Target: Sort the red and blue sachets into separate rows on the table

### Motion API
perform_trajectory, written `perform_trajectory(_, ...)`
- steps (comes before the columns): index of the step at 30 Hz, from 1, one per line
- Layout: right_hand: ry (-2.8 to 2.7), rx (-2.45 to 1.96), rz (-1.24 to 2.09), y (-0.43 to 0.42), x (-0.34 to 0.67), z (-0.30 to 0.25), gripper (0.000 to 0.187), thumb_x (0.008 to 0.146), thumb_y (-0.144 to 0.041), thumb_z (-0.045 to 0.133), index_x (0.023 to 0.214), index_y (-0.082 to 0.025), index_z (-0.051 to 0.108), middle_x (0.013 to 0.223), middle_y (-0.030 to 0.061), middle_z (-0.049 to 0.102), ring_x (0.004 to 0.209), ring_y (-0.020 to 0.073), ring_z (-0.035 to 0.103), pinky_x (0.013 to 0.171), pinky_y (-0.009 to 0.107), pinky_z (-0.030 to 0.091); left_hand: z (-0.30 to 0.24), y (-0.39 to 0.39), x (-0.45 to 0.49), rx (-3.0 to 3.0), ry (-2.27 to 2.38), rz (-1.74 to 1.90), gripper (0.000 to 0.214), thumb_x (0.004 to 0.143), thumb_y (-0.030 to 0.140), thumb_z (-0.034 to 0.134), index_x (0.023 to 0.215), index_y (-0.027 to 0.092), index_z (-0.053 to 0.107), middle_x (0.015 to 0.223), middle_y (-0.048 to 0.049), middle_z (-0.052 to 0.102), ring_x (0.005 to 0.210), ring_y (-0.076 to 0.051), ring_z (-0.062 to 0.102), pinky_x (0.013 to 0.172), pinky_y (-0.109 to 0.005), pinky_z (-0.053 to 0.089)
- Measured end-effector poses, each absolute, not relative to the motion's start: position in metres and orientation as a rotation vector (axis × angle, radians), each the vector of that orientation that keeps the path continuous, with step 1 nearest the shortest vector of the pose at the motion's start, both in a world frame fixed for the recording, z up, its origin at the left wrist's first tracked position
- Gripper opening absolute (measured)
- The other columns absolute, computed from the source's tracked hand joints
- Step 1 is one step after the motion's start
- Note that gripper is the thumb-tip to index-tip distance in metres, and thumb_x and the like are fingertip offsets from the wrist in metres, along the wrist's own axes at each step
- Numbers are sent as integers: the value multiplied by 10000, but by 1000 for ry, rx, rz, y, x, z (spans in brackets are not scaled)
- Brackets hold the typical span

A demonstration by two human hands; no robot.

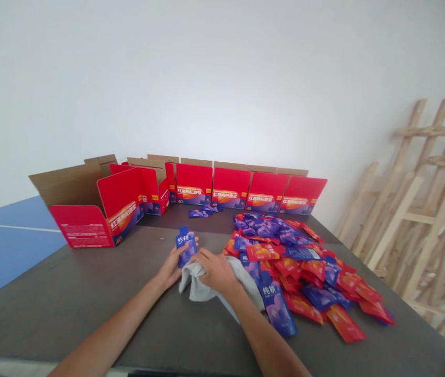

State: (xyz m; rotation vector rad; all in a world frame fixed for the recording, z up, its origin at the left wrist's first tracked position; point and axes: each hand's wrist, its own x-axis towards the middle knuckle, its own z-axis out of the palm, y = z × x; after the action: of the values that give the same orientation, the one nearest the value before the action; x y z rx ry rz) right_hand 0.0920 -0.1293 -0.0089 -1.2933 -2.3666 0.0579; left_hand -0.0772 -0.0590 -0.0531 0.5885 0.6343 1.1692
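My left hand (172, 267) is closed around a purple-blue pouch (185, 246), held upright with its printed face toward me. A grey cloth (199, 285) hangs from my right hand (214, 268), whose fingers grip it right beside the pouch's lower edge. Whether the cloth touches the pouch, I cannot tell for sure. Part of the cloth lies under my right wrist and spreads toward a heap of red and purple pouches (301, 262). Closest to my right forearm in that heap is a purple pouch (275, 303).
Open red cartons (230, 186) stand in a row along the back of the dark table (144, 324). A larger open carton (85, 225) is at the left. A few purple pouches (202, 211) lie before the row. Wooden easels (422, 220) lean at the right.
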Motion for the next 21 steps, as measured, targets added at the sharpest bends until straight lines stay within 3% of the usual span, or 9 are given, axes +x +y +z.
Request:
perform_trajectory(6, -2283, -1466, 46, -123, 92, -13, 357, 891, -132, 574, 1202, -291, 646, 1200, 16, 696, 996, 188, 692, 746, 263, 472, -56, -85, -59, 653, 616, 919, 338, 981, 346, 699, 1252, 146, 721, 1038, -110, 810, 992, -285, 784, 898, -350, 610)
perform_trajectory(12, -1947, -1650, 52, -117, 105, -10, 371, 895, -81, 514, 1188, -280, 625, 1242, 13, 681, 1050, 183, 680, 768, 263, 474, -62, -95, -54, 703, 606, 819, 385, 1005, 379, 661, 1319, 160, 705, 1107, -118, 811, 1063, -290, 770, 972, -363, 570)
perform_trajectory(21, -2451, -1354, 119, -124, 85, -18, 324, 909, -217, 609, 1219, -306, 632, 1206, -9, 711, 1003, 195, 694, 771, 284, 477, -45, -84, -67, 712, 601, 899, 520, 1040, 487, 530, 1372, 111, 667, 1122, -161, 794, 990, -317, 778, 923, -406, 594)
